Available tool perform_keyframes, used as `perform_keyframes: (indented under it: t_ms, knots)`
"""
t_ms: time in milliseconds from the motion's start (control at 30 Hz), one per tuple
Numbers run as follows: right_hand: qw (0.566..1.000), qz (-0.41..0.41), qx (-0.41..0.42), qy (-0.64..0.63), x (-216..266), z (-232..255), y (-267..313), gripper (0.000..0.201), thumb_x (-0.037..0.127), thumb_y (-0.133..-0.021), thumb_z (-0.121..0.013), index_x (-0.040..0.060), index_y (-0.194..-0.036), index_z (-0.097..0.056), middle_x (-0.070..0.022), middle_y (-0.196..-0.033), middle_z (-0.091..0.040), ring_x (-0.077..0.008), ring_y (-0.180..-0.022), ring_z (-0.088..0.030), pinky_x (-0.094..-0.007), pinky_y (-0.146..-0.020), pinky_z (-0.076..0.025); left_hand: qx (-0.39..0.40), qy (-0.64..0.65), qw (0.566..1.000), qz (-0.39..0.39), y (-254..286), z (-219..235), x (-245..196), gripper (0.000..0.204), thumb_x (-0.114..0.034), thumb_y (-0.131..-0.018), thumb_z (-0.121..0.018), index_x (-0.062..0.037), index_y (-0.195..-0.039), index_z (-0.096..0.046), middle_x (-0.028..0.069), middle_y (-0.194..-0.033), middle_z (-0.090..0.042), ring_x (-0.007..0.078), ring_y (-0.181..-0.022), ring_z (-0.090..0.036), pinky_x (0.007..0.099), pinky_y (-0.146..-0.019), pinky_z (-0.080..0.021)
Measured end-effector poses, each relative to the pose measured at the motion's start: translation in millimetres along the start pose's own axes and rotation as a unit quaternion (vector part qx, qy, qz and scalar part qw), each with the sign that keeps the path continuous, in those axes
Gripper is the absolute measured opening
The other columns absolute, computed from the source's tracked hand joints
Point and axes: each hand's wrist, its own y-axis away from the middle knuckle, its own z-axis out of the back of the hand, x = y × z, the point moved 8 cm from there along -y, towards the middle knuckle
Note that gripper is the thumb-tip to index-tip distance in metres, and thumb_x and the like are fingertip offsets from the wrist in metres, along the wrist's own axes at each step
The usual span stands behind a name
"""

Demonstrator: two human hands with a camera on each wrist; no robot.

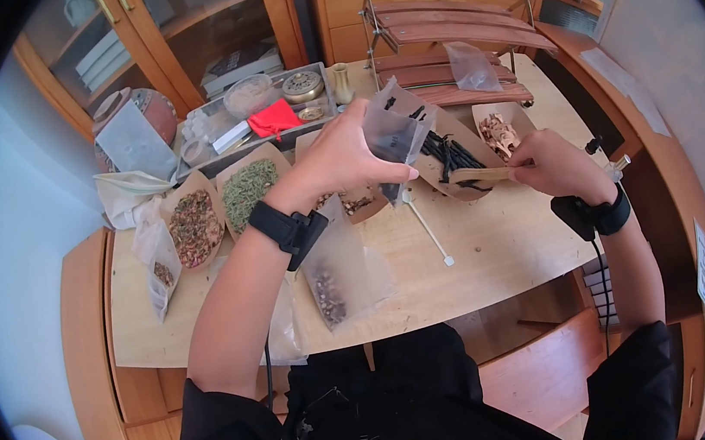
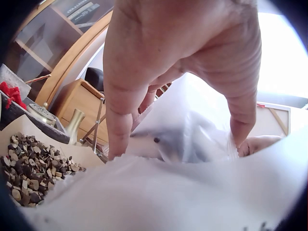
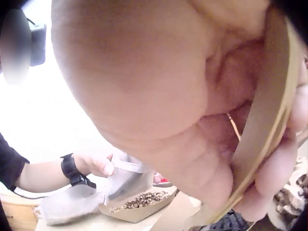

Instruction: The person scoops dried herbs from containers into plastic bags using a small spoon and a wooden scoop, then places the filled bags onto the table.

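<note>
My left hand [image 1: 349, 152] holds a translucent plastic bag [image 1: 391, 136] by its upper part, thumb on the near side and fingers on the far side. Dark pieces show through the bag's wall. In my right hand [image 1: 556, 160] is a flat, light wooden tool [image 1: 479, 174], gripped between thumb and curled fingers; its rounded tip lies over the paper tray of black stick-like pieces [image 1: 454, 154]. The right wrist view shows the tool [image 3: 269, 96] crossing the palm. Beneath the bag, a paper tray holds brown and pale chips [image 2: 36, 168].
Paper trays of green herb [image 1: 249, 188], reddish mix [image 1: 195, 229] and pale shavings [image 1: 499, 135] stand around. A small white spoon [image 1: 430, 233] and a filled bag [image 1: 331, 296] lie near the front. Behind are a grey tray [image 1: 220, 161] and a slatted wooden rack [image 1: 453, 30].
</note>
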Motion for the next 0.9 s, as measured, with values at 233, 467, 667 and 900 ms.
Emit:
perform_keyframes:
  t_ms: [233,467,667,900]
  knots:
    - [0.901,-0.107,-0.199,-0.370,-14,21,5,0.022,0.016,-0.090,-0.063,-0.0046,-0.093,-0.070,0.0004,-0.066,-0.060,-0.0044,-0.062,-0.050,-0.0216,-0.056,-0.041,0.012,0.027,1.000,0.007,-3,-5,14,0.091,-0.036,-0.055,-0.086,0.0079,-0.123,-0.045,0.0222,-0.117,-0.059,0.0297,-0.111,-0.057,0.0342,-0.097,-0.043]
    - [0.855,-0.014,-0.207,-0.476,30,-5,-27,0.025,0.017,-0.092,-0.062,-0.0038,-0.104,-0.068,0.0012,-0.081,-0.064,-0.0037,-0.074,-0.052,-0.0182,-0.066,-0.043,0.007,0.063,0.998,-0.012,-5,-8,2,0.091,-0.034,-0.054,-0.087,0.0076,-0.124,-0.045,0.0213,-0.116,-0.060,0.0287,-0.110,-0.058,0.0341,-0.097,-0.043]
    - [0.879,-0.020,-0.212,-0.426,37,-12,-21,0.025,0.017,-0.092,-0.062,-0.0059,-0.101,-0.068,0.0000,-0.076,-0.064,-0.0044,-0.068,-0.052,-0.0204,-0.060,-0.043,-0.005,0.036,0.999,-0.004,-2,1,6,0.089,-0.034,-0.054,-0.086,0.0074,-0.122,-0.047,0.0204,-0.116,-0.060,0.0288,-0.109,-0.059,0.0339,-0.095,-0.044]
    - [0.930,-0.031,-0.173,-0.324,30,-2,-11,0.025,0.017,-0.091,-0.064,-0.0057,-0.100,-0.068,0.0007,-0.074,-0.063,-0.0031,-0.066,-0.049,-0.0207,-0.056,-0.041,-0.012,0.007,1.000,-0.007,-3,3,7,0.089,-0.036,-0.055,-0.086,0.0073,-0.122,-0.047,0.0206,-0.115,-0.061,0.0289,-0.109,-0.059,0.0342,-0.095,-0.044]
